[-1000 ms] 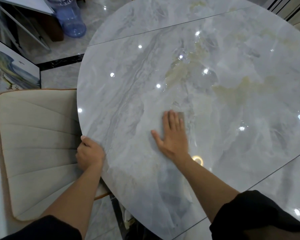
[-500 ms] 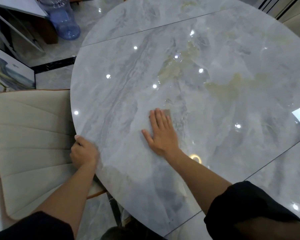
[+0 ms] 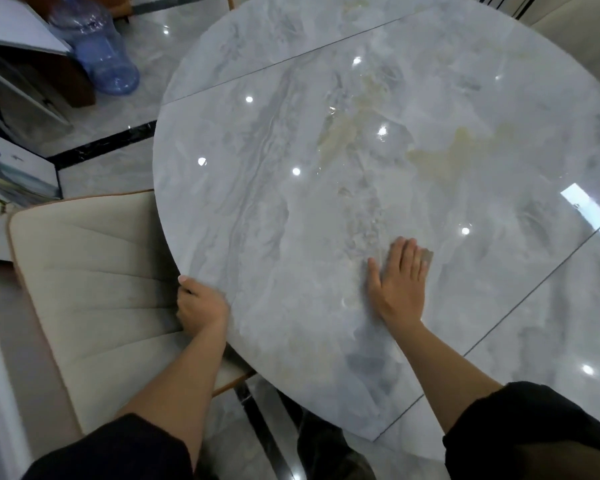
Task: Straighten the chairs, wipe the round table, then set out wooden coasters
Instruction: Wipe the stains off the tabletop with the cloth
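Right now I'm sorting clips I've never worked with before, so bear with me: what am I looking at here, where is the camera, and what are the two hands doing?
There is no machine here. The single picture comes from a wide-angle camera worn on a person's head, looking forward and down, so both arms reach in from the bottom. The big glossy surface is a round marble-look table. The right hand lies flat on it, pressing down a small grey cloth, of which only a corner peeks out past the fingers. The left hand grips the table's near edge. A cream padded chair sits tucked against the table on the left, and a blue water bottle lies on the floor beyond. No coasters are in view.
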